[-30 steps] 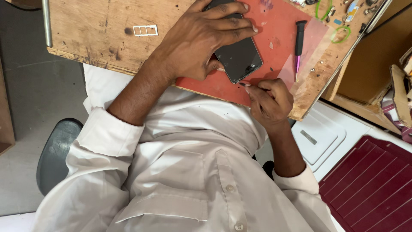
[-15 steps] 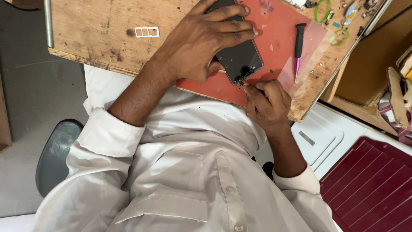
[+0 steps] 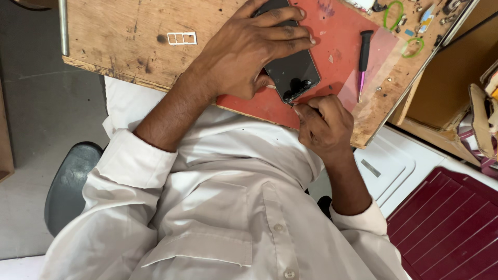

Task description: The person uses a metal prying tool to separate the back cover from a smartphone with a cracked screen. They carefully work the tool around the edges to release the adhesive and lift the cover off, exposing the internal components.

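A black smartphone (image 3: 295,70) lies on a red mat (image 3: 337,36) on a worn wooden table (image 3: 119,36). My left hand (image 3: 249,52) presses down on the phone, fingers spread across its upper part. At the phone's near corner, my right hand (image 3: 324,124) is closed with fingertips pinched; something small and thin seems held there, but it is too small to make out. A screwdriver (image 3: 364,57) with a black handle and pink shaft lies on the mat to the right of the phone, untouched.
A small white card-tray frame (image 3: 181,38) lies on the bare wood at left. Green rings (image 3: 392,14) and small parts sit at the table's far right. Below the table are a white lidded box (image 3: 384,166), a maroon ribbed surface (image 3: 451,223) and a grey seat (image 3: 70,181).
My right hand has crept slightly closer to the phone's near corner. My left hand stays pressed on the phone.
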